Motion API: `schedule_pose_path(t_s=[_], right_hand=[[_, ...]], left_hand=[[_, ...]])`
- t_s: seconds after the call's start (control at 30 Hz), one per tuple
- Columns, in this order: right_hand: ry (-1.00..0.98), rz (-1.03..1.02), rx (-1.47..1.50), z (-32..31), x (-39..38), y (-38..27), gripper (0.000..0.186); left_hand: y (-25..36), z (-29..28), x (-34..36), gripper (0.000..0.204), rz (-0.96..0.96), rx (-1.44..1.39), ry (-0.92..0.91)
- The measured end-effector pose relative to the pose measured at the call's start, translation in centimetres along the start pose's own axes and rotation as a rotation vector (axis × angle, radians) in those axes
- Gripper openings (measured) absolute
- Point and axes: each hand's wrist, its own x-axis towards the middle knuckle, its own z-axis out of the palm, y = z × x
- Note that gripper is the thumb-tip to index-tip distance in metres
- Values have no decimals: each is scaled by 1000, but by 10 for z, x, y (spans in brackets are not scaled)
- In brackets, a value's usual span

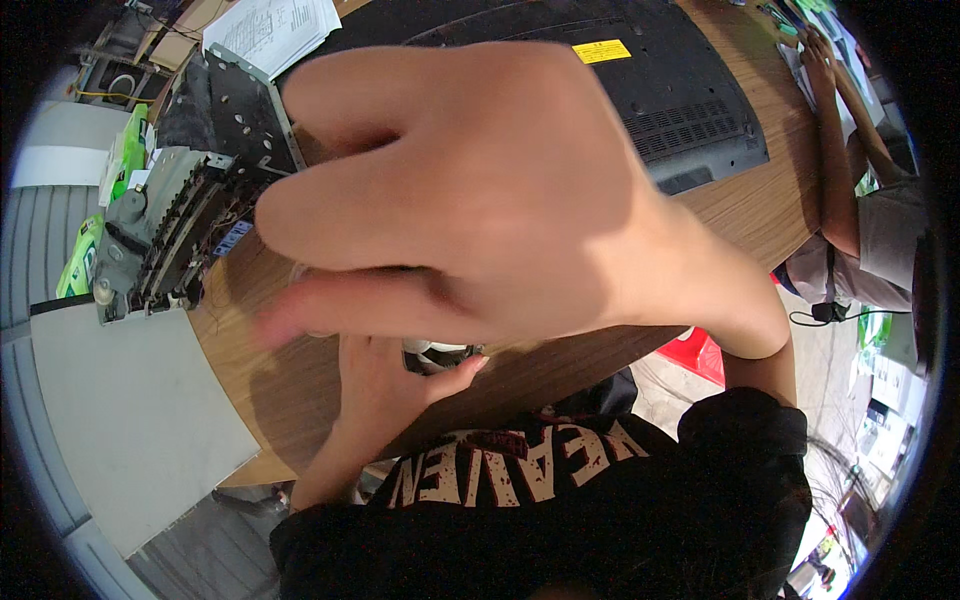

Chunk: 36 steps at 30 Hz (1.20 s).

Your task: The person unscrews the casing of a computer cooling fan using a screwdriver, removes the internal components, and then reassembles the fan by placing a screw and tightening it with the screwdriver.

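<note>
My right hand (480, 190) is large and close in the middle of the head view, back of the hand showing. Its fingers are curled in and slightly blurred, and whatever they may hold is hidden. Beneath it, at the table's near edge, my left hand (378, 392) has its thumb and fingers around a small round white-and-dark object (440, 355). My right hand covers most of that object, so I cannot make out its kind.
A large black panel (690, 130) with vent slots and a yellow label lies on the wooden table (235, 370). A metal-and-plastic machine part (165, 230) stands at left, beside papers (275, 32). At right, another person's forearms (835, 150) reach over the table. A red stool (695, 357) stands below.
</note>
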Motion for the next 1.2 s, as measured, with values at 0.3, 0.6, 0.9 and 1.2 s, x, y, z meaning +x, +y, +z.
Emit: schedule_pose_path(t_s=[0.3,0.6,0.9,1.2], right_hand=[[-464,469,1056,-3,3,4,19],[-222,-66,-158,1,14,-19,25],[-429,207,596,20,13,-22,24],[-725,209,1128,13,12,10,12]], left_hand=[[1,1,1,71,-6,-26,-4],[-2,-1,-2,68,4,-10,-55],[6,-8,-3,73,-52,-236,-2],[6,-13,1,83,-34,-50,-20]])
